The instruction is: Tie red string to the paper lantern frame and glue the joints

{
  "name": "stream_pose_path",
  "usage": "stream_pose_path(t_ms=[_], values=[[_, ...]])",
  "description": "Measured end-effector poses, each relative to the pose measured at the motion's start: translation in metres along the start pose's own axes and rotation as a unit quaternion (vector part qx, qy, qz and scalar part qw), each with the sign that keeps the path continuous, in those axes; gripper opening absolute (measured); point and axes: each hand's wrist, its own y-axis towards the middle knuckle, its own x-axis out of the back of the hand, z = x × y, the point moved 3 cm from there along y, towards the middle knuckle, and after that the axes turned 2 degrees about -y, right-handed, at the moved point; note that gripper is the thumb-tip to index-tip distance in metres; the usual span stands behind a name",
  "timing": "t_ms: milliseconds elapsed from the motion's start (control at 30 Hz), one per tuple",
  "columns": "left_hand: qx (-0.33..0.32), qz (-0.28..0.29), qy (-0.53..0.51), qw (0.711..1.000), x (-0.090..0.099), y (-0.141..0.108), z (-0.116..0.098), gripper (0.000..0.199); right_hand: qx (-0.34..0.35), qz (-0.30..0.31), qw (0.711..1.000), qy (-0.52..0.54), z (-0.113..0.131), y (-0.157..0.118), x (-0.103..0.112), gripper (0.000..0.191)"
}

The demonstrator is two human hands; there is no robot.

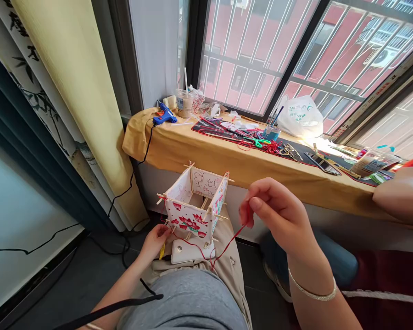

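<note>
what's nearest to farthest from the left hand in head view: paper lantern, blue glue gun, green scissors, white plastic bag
1. Paper lantern: touching the left hand, to its right
2. Blue glue gun: ahead, on the sill
3. Green scissors: farther along the sill
4. White plastic bag: by the window, rightmost

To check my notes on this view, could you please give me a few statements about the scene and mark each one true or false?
1. The right hand pinches a red string. True.
2. The blue hot glue gun lies on the person's lap. False: it lies on the yellow cloth beyond the lantern.
3. The left hand holds a lower corner of the stick-framed paper lantern. True.
4. The metal bangle is on the left wrist. False: it is on the right wrist.
</note>
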Motion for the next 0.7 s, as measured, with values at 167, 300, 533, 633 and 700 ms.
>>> stream_pose_path(t_ms=[167,300,533,633,700], values=[[0.041,-0.019,-0.049,0.998,-0.004,-0.004,0.004,0.056,-0.054,0.052,0.997,-0.01,-0.009,0.011,-0.011,0.008],[0.062,-0.029,-0.075,0.995,-0.013,0.002,0.007,0.054,-0.116,0.072,0.991,-0.008,-0.036,0.015,-0.024,0.008],[0.082,-0.03,-0.105,0.991,-0.001,-0.003,-0.001,0.054,-0.118,0.046,0.957,-0.262,-0.097,0.019,-0.03,0.007],[0.08,-0.03,-0.1,0.991,0.02,-0.011,-0.013,0.053,-0.113,0.051,0.943,-0.308,-0.104,0.019,-0.031,0.009],[0.073,-0.025,-0.089,0.993,0.04,-0.017,-0.027,0.052,-0.115,0.051,0.937,-0.327,-0.104,0.018,-0.03,0.01]])
